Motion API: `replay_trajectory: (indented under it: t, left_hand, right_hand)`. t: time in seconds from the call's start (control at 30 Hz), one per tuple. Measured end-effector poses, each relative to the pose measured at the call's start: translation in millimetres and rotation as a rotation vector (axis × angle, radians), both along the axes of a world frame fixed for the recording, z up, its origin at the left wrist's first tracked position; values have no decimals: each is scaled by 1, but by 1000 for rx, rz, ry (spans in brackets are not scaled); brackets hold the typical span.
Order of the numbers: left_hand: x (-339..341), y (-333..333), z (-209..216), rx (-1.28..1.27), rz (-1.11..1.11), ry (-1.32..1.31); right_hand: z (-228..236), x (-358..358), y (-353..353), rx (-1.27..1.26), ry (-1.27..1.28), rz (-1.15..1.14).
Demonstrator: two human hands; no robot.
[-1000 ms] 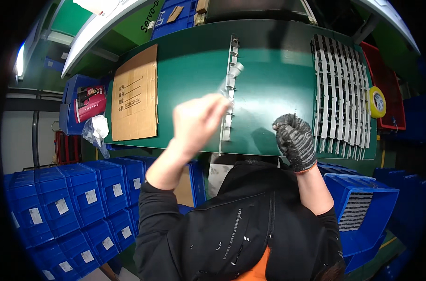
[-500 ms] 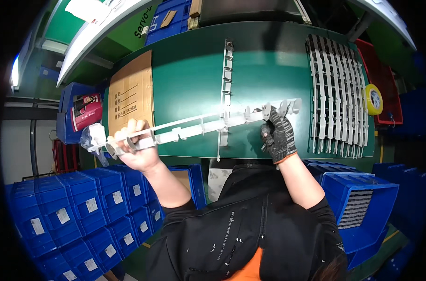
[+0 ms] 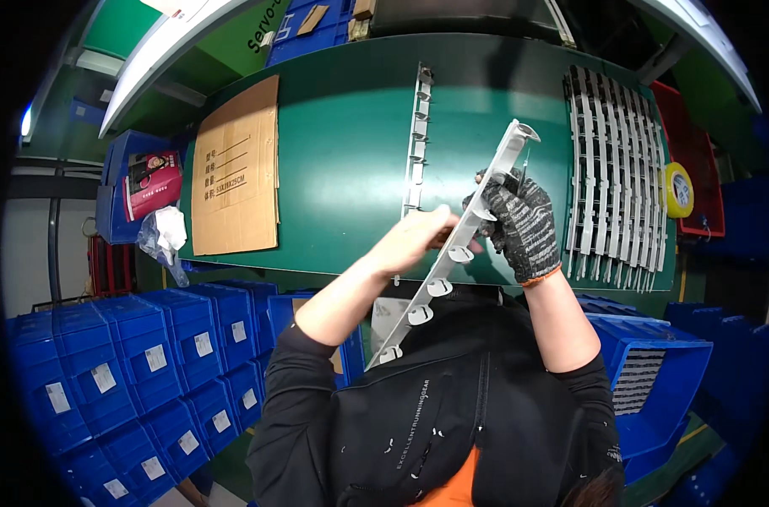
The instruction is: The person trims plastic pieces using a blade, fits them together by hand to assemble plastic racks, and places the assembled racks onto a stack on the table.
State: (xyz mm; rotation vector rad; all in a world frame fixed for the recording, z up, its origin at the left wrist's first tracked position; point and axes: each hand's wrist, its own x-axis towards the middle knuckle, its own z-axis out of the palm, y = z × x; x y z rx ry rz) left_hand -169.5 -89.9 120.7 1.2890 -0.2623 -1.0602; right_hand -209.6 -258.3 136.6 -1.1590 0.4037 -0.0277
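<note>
A long light-grey strip (image 3: pixel 436 269) with several rounded tabs slants from above the table down toward my jacket. My right hand (image 3: pixel 524 224), in a black-and-grey knit glove with an orange cuff, is closed around its upper part. A thin pointed metal piece (image 3: pixel 526 160) sticks up by the gloved fingers; its other end is hidden. My bare left hand (image 3: pixel 418 237) is at the strip's left side, its fingers partly behind the strip and blurred, so its grip is unclear. Behind it, a similar strip (image 3: pixel 418 139) lies lengthwise on the green table (image 3: pixel 342 160).
Several similar strips (image 3: pixel 616 177) lie side by side at the table's right, beside yellow tape (image 3: pixel 678 190) and a red bin (image 3: pixel 707 190). Flat cardboard (image 3: pixel 236 169) lies at the left. Blue crates (image 3: pixel 148 355) are stacked lower left; an open blue crate (image 3: pixel 671 372) stands lower right.
The held strip has swung from nearly level across the table to a steep slant, its left end now near my body. My left hand has left that end and moved right, toward my right hand.
</note>
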Motion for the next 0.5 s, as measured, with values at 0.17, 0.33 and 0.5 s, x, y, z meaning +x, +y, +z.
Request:
replay_trajectory:
  t: [0.17, 0.33, 0.5]
  left_hand:
    - [-12, -15, -7, -112, 88, 187]
    - [-7, -6, -4, -190, 297, 247]
    - [-6, -2, -3, -213, 304, 189]
  right_hand:
    - [-2, -9, -18, -1094, -363, 96]
    - [3, -40, -7, -1122, -376, 125]
    - [-3, -41, 6, -1100, -329, 217]
